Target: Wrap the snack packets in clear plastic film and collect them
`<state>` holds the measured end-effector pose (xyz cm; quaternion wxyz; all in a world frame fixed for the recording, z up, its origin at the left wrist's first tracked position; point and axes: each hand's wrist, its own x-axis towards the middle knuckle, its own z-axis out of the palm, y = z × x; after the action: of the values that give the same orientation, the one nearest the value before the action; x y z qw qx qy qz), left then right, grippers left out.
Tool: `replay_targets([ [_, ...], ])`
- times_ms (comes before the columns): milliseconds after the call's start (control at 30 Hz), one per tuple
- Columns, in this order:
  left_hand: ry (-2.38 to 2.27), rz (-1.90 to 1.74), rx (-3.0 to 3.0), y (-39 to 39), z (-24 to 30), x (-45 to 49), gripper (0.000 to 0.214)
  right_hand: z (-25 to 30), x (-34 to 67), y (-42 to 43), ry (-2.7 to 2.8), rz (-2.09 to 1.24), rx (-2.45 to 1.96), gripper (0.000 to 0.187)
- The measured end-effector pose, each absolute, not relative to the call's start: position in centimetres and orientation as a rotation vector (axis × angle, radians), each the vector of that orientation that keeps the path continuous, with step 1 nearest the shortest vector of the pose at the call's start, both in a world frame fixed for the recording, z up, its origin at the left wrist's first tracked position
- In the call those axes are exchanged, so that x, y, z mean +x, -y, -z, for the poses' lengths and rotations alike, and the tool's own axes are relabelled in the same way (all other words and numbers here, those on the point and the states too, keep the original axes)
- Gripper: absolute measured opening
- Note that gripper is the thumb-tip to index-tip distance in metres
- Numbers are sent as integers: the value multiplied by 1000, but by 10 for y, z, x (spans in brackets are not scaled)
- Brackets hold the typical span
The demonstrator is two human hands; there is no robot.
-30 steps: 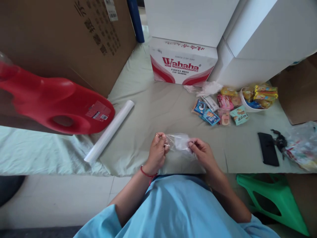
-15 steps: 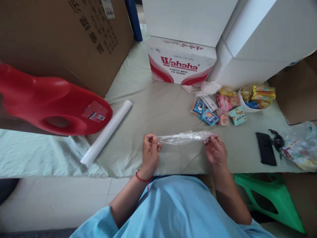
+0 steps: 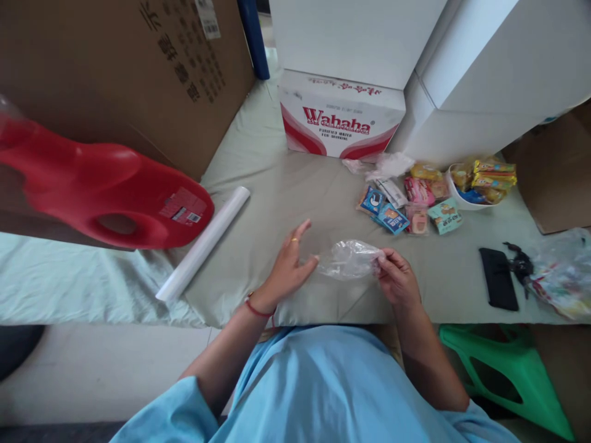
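Your right hand [image 3: 398,280] pinches one clear plastic bag [image 3: 347,259] at its 3 o'clock edge; it hangs just above the cloth-covered table [image 3: 286,203]. Your left hand [image 3: 289,267] is released, fingers spread, thumb tip touching the bag's 9 o'clock end. The bag looks near weightless, limp and slippery, so take it by an edge or the mouth. Count: one bag, one white roll [image 3: 203,243] at 10 o'clock, one red jug [image 3: 99,191], several snack packets [image 3: 406,206] at 1 o'clock.

red jug [image 3: 106,194], green stool [image 3: 512,375], clear bag [image 3: 348,259]
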<state>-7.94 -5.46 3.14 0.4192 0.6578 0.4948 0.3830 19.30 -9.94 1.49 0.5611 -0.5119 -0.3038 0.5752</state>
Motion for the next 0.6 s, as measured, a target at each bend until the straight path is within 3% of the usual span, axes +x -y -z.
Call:
replay_targets([
  [100, -1099, -846, 1696, 34, -31, -58, 66, -19, 196, 100, 775, -1352, -1234, 33],
  [267, -986, -612, 1573, 28, -17, -36, 9, -17, 210, 104, 952, -1105, -1385, 30],
  [433, -1186, -760, 1330, 39, -10, -43, 12, -8, 220, 109, 935, -1053, -1522, 34],
  [600, -1368, -928, 1232, 53, -20, -43, 13, -7, 200, 110, 775, -1390, -1378, 69],
])
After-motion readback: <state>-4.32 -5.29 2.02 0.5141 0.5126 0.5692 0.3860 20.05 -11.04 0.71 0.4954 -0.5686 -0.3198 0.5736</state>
